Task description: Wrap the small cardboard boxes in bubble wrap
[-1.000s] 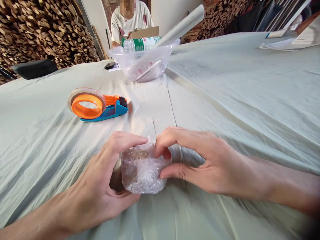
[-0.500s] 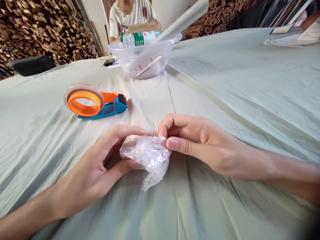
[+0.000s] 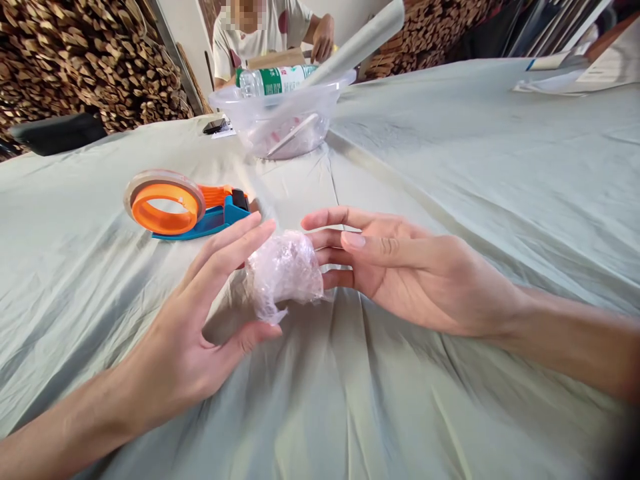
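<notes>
A small bundle in crumpled clear plastic wrap [image 3: 287, 270] sits between my two hands, above or on the pale green cloth. What is inside the wrap cannot be made out. My left hand [image 3: 200, 320] is spread around the bundle's left side, thumb below and fingers above, apart from each other. To the right, my right hand [image 3: 400, 267] has its fingers stretched out, the tips beside or touching the bundle's right end. Beyond my left fingertips lies an orange and blue tape dispenser [image 3: 187, 203] with a roll of clear tape.
Behind the bundle stands a translucent plastic basin [image 3: 295, 127] holding a green-labelled bottle [image 3: 277, 80] and a long white roll [image 3: 360, 43]. A dark phone [image 3: 215, 125] lies left of it. Papers [image 3: 575, 80] rest at far right. Another person [image 3: 260, 40] sits across the cloth-covered table.
Both hands have loosened from the wrapped bundle and their fingers have spread. The bundle has turned, its loose wrap end now at lower left. The person opposite has raised a hand.
</notes>
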A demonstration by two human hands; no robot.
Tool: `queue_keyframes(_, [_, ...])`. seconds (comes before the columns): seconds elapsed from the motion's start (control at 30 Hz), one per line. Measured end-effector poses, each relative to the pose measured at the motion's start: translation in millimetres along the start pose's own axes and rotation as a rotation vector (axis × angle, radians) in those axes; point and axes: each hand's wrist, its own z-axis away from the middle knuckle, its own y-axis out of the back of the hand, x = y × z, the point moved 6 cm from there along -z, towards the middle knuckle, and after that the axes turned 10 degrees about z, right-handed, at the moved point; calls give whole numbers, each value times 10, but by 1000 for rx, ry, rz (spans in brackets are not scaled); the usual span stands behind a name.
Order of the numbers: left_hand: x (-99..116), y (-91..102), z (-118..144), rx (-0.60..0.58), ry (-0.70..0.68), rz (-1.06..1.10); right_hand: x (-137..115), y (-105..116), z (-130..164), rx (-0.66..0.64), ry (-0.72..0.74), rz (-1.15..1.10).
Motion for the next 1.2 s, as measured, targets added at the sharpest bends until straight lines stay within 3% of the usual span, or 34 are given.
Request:
queue_keyframes(0.17, [61,29,-12,42,-61,-112,-88,-32,46,51,193,352])
queue_keyframes(0.33, [35,79,3,117,20,-60,-134,-156,171,68,450,850])
queue_keyframes(0.5, [141,104,14,168,-104,-256,-132,-247,251,47,622,1346])
queue_keyframes(0.63, [219,128,26,152,-196,-351,-118,-219,224,46,637,1466])
queue_keyframes(0.73, [321,84,69,16,-344,-546,-86,-211,196,3,675,1506])
queue_keyframes(0.83, [315,104,89,-53,-353,-567,-75,-218,189,-1,733,1557])
queue_keyframes(0.9, [275,130,78,-50,-332,-532,-73,-248,195,0,781,1629])
queue_keyframes(1.03, [278,128,44,-24,-418,-519,-100,-326,232,24,904,1773])
queue_keyframes(1.2, [271,146,-1,51,-310,-500,-146,-377,291,23,1067,1754])
